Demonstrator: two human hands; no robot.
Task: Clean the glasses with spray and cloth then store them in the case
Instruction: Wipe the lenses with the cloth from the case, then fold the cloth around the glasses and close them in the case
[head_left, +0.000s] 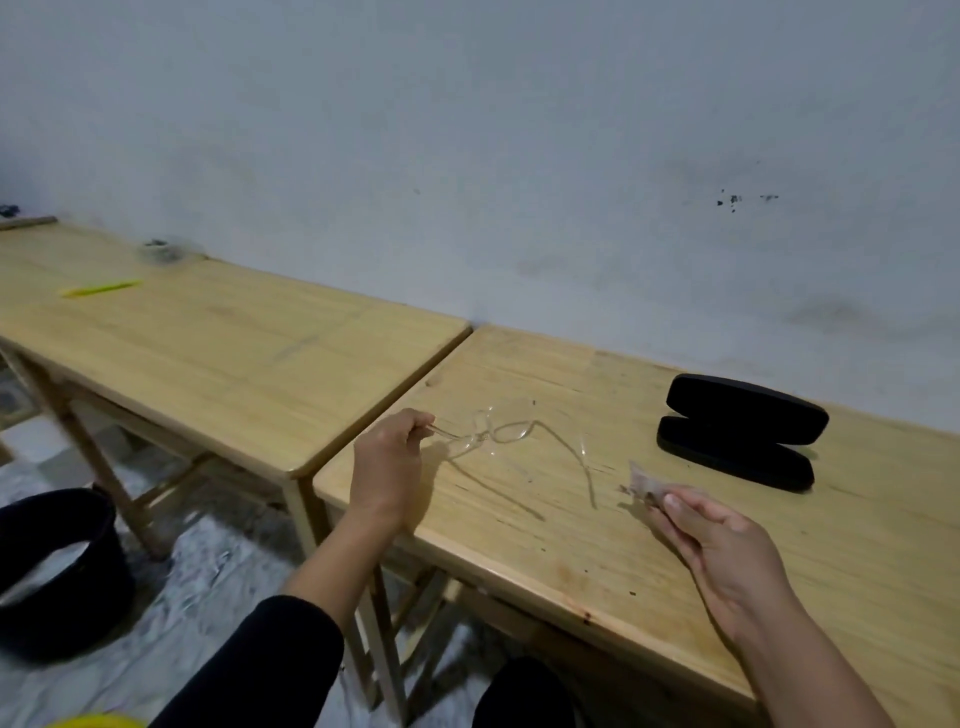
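Observation:
Clear-framed glasses (501, 431) hang just above the right wooden table (649, 545), arms unfolded. My left hand (387, 467) pinches the end of one arm at the table's left edge. The other arm trails down toward the tabletop. My right hand (727, 545) holds a small crumpled pale cloth (647, 486) between thumb and fingers, to the right of the glasses and apart from them. A black glasses case (740, 431) lies open at the back right of the table. No spray bottle is in view.
A second wooden table (208, 343) stands to the left with a narrow gap between the two. A yellow pen (101, 289) and a small grey object (158, 250) lie on it. A dark bucket (57, 571) sits on the floor at the left.

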